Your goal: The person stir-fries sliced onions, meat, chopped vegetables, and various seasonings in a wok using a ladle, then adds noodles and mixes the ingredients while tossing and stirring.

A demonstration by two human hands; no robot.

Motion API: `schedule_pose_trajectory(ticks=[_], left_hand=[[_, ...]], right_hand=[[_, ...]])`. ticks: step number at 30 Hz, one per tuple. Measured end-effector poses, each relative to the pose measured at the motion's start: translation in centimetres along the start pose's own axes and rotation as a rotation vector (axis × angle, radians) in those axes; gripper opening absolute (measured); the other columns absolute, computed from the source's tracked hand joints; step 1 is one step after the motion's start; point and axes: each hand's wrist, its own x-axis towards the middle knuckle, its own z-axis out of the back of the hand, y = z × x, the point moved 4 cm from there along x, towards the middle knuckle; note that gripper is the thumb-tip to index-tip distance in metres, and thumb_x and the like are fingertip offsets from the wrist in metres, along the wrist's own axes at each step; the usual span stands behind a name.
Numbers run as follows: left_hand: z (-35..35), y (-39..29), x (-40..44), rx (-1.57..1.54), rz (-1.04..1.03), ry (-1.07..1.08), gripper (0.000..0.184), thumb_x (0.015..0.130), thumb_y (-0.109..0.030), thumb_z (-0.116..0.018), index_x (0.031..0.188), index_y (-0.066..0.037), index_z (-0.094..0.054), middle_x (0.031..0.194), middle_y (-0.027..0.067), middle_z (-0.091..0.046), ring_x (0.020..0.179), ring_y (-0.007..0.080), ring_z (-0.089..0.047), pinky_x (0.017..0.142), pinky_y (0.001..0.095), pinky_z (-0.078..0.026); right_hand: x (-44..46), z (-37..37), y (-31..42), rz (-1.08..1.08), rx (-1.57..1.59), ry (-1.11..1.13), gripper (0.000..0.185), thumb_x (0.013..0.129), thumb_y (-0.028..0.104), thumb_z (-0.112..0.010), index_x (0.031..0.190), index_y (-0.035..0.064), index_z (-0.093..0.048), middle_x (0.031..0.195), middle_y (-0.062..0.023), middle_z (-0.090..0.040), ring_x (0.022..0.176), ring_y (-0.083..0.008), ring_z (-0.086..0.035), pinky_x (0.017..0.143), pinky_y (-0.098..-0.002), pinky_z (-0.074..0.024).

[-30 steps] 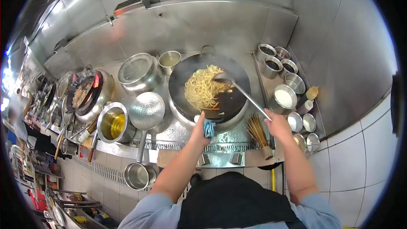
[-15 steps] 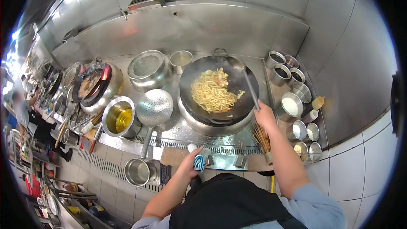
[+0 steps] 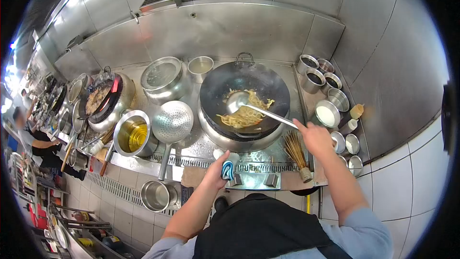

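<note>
In the head view, my right hand (image 3: 317,139) is closed round the long handle of a steel ladle (image 3: 238,101). The ladle's bowl lies over the noodles (image 3: 247,119), hiding some of them. They sit in the middle and lower part of a dark wok (image 3: 215,84), which rests on the round burner. My left hand (image 3: 216,171) grips a folded cloth (image 3: 228,170) with blue, white and dark stripes, at the stove's front edge below the wok. Part of the cloth is hidden by the fingers.
A perforated strainer (image 3: 173,121) and a pot of yellow oil (image 3: 135,136) stand left of the wok. Several seasoning containers (image 3: 327,114) line the right side. A bamboo brush (image 3: 298,156) lies near my right forearm. Another person (image 3: 33,139) stands far left.
The ladle has swung from the wok's right side to over the noodles, and my right hand has shifted right and slightly down. The noodles look lower and more spread; my left hand has barely moved.
</note>
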Motion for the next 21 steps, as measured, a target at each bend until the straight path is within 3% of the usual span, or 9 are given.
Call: schedule_pose_trajectory(ticks=[3,5,7,9,10,11,14,17,21], left_hand=[[-1.4,-0.8,1.4,-0.027,0.027,0.048,0.046,0.095,-0.046,-0.056,0.109,-0.002,-0.060,0.094,0.0094,-0.068,0.080,0.0217,-0.066,0.065,0.0356,-0.054],[-1.9,-1.2,3.3,-0.018,0.076,0.096,0.048,0.095,-0.049,-0.053,0.108,-0.003,-0.061,0.095,0.0105,-0.067,0.082,0.0235,-0.065,0.069,0.0398,-0.054],[-3.0,-1.5,6.3,0.061,0.045,0.007,0.051,0.094,-0.056,-0.050,0.100,-0.007,-0.062,0.084,0.0082,-0.064,0.071,0.0222,-0.062,0.060,0.0395,-0.052],[-5.0,-1.7,9.3,0.039,0.069,0.069,0.047,0.096,-0.055,-0.049,0.097,-0.009,-0.062,0.085,0.0075,-0.064,0.075,0.0225,-0.062,0.064,0.0417,-0.052],[-6.1,-1.6,10.5,0.003,0.085,0.042,0.036,0.099,-0.042,-0.047,0.097,-0.009,-0.062,0.082,0.0064,-0.064,0.072,0.0226,-0.063,0.065,0.0421,-0.054],[-6.7,-1.2,12.0,0.013,0.095,0.043,0.036,0.099,-0.042,-0.047,0.097,-0.009,-0.062,0.082,0.0064,-0.064,0.072,0.0226,-0.063,0.065,0.0421,-0.054],[-5.2,1.8,16.2,-0.220,-0.068,0.048,0.021,0.095,-0.016,-0.044,0.100,-0.004,-0.061,0.084,0.0079,-0.066,0.074,0.0227,-0.065,0.070,0.0405,-0.056],[-8.5,1.3,10.0,-0.248,-0.112,0.003,0.025,0.096,-0.021,-0.041,0.096,-0.008,-0.063,0.085,0.0056,-0.068,0.075,0.0223,-0.066,0.070,0.0398,-0.055],[-7.7,0.0,12.2,-0.195,-0.054,-0.094,0.023,0.096,-0.019,-0.040,0.092,-0.009,-0.061,0.078,0.0045,-0.064,0.066,0.0219,-0.061,0.062,0.0381,-0.051]], right_hand=[[-2.9,-0.4,-1.6,-0.124,0.234,0.134,0.051,0.090,0.023,-0.058,0.140,0.0280,-0.047,0.091,-0.0132,-0.066,0.085,-0.0324,-0.066,0.075,-0.0451,-0.0518],[-3.7,-3.9,-2.9,-0.076,0.621,0.073,0.047,0.092,0.024,-0.056,0.138,0.0255,-0.050,0.095,-0.0152,-0.067,0.087,-0.0326,-0.066,0.075,-0.0465,-0.0514],[-2.8,-3.5,-0.5,-0.172,0.459,0.153,0.046,0.092,0.024,-0.056,0.137,0.0244,-0.051,0.097,-0.0161,-0.068,0.088,-0.0329,-0.066,0.076,-0.0474,-0.0513],[-1.8,-2.8,2.0,-0.261,0.290,0.214,0.044,0.092,0.024,-0.056,0.136,0.0234,-0.052,0.099,-0.0169,-0.068,0.090,-0.0331,-0.066,0.077,-0.0483,-0.0512],[-1.8,-2.7,3.4,-0.263,0.345,0.224,0.044,0.093,0.025,-0.056,0.136,0.0245,-0.052,0.097,-0.0171,-0.068,0.089,-0.0346,-0.066,0.077,-0.0483,-0.0516],[-2.3,-2.9,4.2,-0.269,0.403,0.243,0.044,0.093,0.026,-0.055,0.137,0.0256,-0.052,0.094,-0.0174,-0.068,0.088,-0.0361,-0.066,0.077,-0.0483,-0.0520],[-4.0,-1.6,2.2,-0.251,0.452,0.171,0.044,0.093,0.027,-0.056,0.137,0.0292,-0.051,0.091,-0.0178,-0.068,0.083,-0.0381,-0.066,0.075,-0.0483,-0.0526],[-5.8,1.8,-0.3,-0.330,0.336,0.249,0.045,0.092,0.028,-0.058,0.136,0.0311,-0.051,0.091,-0.0183,-0.067,0.081,-0.0390,-0.065,0.073,-0.0501,-0.0518],[-7.5,5.5,-2.1,-0.283,0.367,0.133,0.047,0.090,0.026,-0.062,0.135,0.0286,-0.053,0.087,-0.0172,-0.067,0.082,-0.0378,-0.064,0.071,-0.0496,-0.0504]])
